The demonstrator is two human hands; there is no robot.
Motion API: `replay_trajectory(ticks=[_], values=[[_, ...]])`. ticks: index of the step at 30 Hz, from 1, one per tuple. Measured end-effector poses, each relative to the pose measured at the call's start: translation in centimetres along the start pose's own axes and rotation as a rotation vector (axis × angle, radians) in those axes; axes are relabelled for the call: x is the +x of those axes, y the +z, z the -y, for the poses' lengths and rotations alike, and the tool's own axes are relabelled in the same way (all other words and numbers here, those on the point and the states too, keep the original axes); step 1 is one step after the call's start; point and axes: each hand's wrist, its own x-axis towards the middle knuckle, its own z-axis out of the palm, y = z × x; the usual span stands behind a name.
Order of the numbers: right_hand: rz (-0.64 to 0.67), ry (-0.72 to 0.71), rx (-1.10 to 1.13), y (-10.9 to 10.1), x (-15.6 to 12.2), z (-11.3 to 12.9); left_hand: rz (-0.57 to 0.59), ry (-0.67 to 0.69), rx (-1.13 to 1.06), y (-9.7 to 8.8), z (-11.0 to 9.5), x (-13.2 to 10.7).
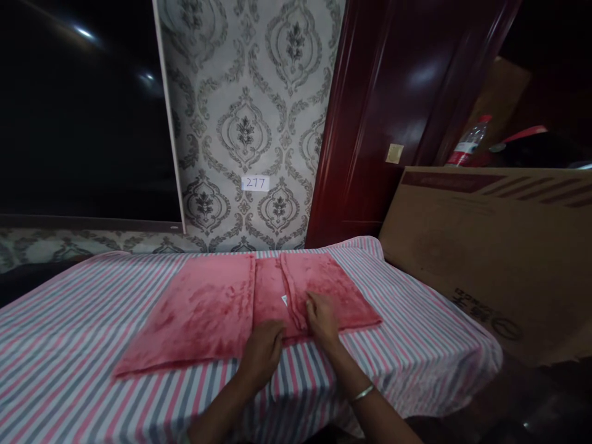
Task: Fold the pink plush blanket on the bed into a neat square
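Observation:
A pink plush blanket (pixel 208 302) lies on a striped cloth, both its sides folded inward so that a narrow strip of the lower layer shows between them. A small white tag (pixel 284 300) sticks out beside the right-hand fold. My left hand (pixel 264 349) is at the blanket's near edge by the gap, its fingers curled closed on the fabric. Slightly farther in, my right hand (pixel 322 316) pinches the inner edge of the right fold. The fingertips of both hands are partly hidden.
The striped cloth (pixel 65 345) covers the table and hangs over its front. Behind are a patterned wall with a "277" paper label (pixel 256 182), a dark screen (pixel 83 111) and a dark red door (pixel 370 123). A large cardboard box (pixel 490 246) and a bottle (pixel 468 145) are at right.

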Motion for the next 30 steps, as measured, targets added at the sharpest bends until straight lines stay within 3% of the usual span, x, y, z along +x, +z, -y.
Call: replay_trajectory(ticks=[4,6,8,11,14,17,20,24,28,30], values=[[0.118,0.027,-0.196,-1.6,3.8,-1.3,0.109,-0.134,0.015,0.4,0.1,8.7],[0.225,-0.014,-0.234,-1.3,4.7,-1.5,0.195,-0.165,0.082,1.5,0.3,13.0],[0.349,-0.090,-0.234,-0.5,4.7,-1.6,0.328,-0.205,0.175,3.1,1.0,15.7],[0.455,-0.153,-0.221,1.0,3.9,-2.0,0.497,-0.265,0.266,5.8,2.9,16.0],[0.462,-0.142,-0.190,1.8,3.2,-2.4,0.511,-0.281,0.310,7.5,4.3,14.1],[0.462,-0.131,-0.149,1.8,3.1,-2.4,0.510,-0.287,0.348,7.7,4.7,13.4],[0.503,-0.125,-0.102,1.2,4.0,-2.8,0.563,-0.304,0.343,6.8,4.4,15.3],[0.613,-0.165,0.037,-0.9,8.2,-4.8,0.559,-0.313,0.354,5.8,4.4,19.9],[0.352,0.049,-0.008,-2.7,14.3,-8.5,0.473,-0.289,0.377,6.8,5.3,23.9],[0.296,0.161,-0.103,-2.7,17.0,-10.2,0.459,-0.306,0.396,8.1,6.0,25.0]])
